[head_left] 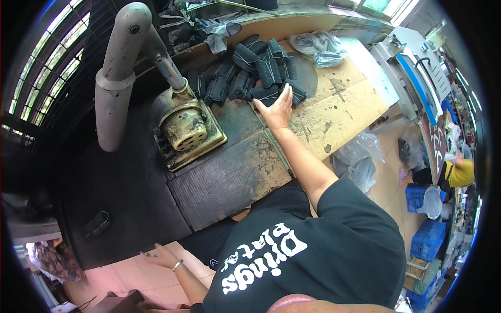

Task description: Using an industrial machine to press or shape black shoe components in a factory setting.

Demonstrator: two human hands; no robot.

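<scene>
Head view: bare right hand (279, 111), grip unclear, is risking toppling black, band-tied oblong bundles (269, 73) by nudging, left hand (163, 256) empty.

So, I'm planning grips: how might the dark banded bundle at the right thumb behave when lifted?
That bundle may lift as one, since it looks banded. Its blocky shape probably resists rolling; its matte surface looks unlikely to slip.

matt bundles (269, 73), matt cardboard (344, 120), glossy plastic bag (360, 160)
</scene>
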